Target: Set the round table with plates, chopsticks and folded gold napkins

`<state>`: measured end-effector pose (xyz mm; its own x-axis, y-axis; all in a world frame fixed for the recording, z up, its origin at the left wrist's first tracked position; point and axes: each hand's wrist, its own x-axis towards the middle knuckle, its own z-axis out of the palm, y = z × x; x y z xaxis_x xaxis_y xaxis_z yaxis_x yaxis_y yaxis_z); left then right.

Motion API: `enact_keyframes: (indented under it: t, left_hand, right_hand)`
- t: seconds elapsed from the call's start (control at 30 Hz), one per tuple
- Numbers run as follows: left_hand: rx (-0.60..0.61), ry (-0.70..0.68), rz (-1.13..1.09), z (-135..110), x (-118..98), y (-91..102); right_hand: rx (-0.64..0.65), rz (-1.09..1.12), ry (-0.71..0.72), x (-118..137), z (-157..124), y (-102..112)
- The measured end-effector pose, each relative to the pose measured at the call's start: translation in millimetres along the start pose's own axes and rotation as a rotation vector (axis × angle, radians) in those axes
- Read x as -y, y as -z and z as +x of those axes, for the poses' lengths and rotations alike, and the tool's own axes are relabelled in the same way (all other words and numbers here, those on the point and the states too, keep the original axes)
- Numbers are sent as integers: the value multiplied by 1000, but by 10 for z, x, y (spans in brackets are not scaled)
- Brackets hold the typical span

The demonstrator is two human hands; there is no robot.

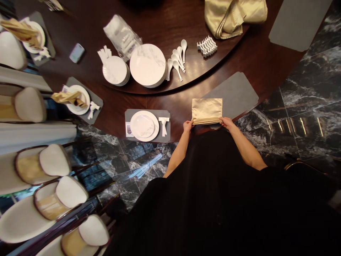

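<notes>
A gold cloth napkin (207, 108) lies folded into a rectangle at the table's near edge, partly over a grey placemat (237, 92). My left hand (188, 126) pinches its near left corner. At the near right corner, my right hand (226, 122) grips the same folded edge. The near edge shows several layers pleated together. Left of my hands, another placemat (167, 137) bears a large plate (156, 122) with a smaller plate (143, 124) on it, and a white rest with utensils (163, 125) beside them.
On the raised turntable (186, 21) stand stacked large plates (148, 64), stacked small plates (115, 70), white spoons (176, 58), white rests (207, 46) and piled gold napkins (234, 16). A phone (77, 53) lies further left. Chairs (54, 160) line the left side.
</notes>
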<state>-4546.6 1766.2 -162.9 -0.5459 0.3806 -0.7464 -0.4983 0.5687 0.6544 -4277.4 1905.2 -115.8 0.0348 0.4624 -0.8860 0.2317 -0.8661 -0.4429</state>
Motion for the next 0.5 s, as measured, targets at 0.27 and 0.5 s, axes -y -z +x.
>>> enact_keyframes:
  t: [0.27,0.5]
  left_hand:
    - [24,70,-54,-44,-19,25]
    - [168,243,63,-123,-29,188]
  right_hand:
    - [58,-9,-8,19,15,14]
    - [82,47,-25,-11,5,67]
